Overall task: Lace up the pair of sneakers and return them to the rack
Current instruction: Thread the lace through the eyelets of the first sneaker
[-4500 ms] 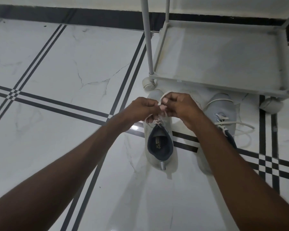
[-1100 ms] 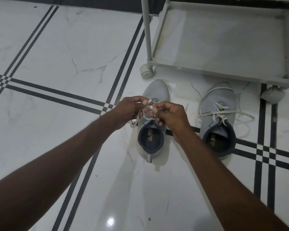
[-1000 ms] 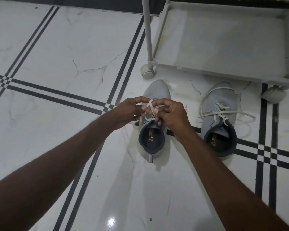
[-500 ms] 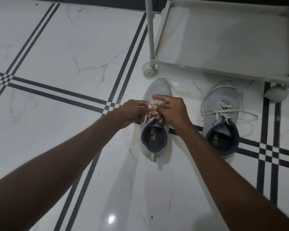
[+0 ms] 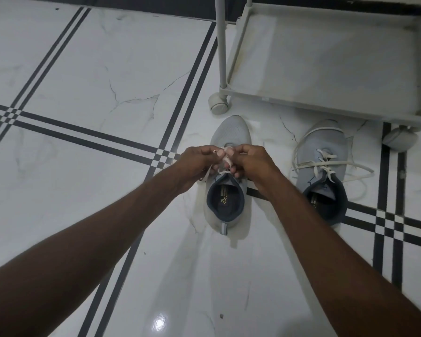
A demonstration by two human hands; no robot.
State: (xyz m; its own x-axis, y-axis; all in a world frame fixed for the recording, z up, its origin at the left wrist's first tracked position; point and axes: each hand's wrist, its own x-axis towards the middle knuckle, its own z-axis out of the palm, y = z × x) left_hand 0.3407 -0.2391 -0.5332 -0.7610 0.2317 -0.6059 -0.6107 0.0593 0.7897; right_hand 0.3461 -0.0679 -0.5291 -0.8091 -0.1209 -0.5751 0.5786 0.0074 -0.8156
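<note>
The light grey knit sneaker with the dark collar (image 5: 227, 188) stands on the white marble floor (image 5: 83, 166), toe pointing away toward the pale grey wheeled rack (image 5: 326, 103). Both hands meet directly over its tongue — left hand (image 5: 197, 162) and right hand (image 5: 252, 164) equally near — fingers pinched on the off-white lace (image 5: 223, 158). Its mate (image 5: 322, 166) lies to the right, laces loose.

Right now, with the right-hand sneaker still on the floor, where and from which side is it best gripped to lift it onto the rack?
Probably by the dark heel collar, coming from above and from the person's side. The right-hand sneaker stands upright with its opening facing up and its heel nearest the person, so fingers can hook inside. Its loose laces sprawl over the front and sides, so keep clear of those.
</note>
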